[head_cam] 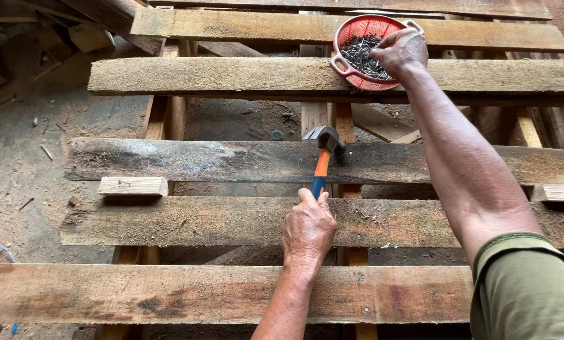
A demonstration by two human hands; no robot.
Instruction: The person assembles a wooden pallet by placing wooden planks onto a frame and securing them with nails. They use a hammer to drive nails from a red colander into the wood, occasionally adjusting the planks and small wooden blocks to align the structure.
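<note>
My left hand grips the orange and blue handle of a claw hammer. Its steel head rests on a dark weathered plank. My right hand, on an arm in a green sleeve, reaches far forward into a red plastic basket. Its fingers curl down among the dark nails piled inside. Whether any nail is pinched between the fingers is hidden. The basket sits on a pale rough plank of the wooden pallet.
Several rough planks lie crosswise over upright runners, with open gaps between them. A short loose wood block lies at the left. Sawdust, chips and scrap wood cover the dirt floor to the left.
</note>
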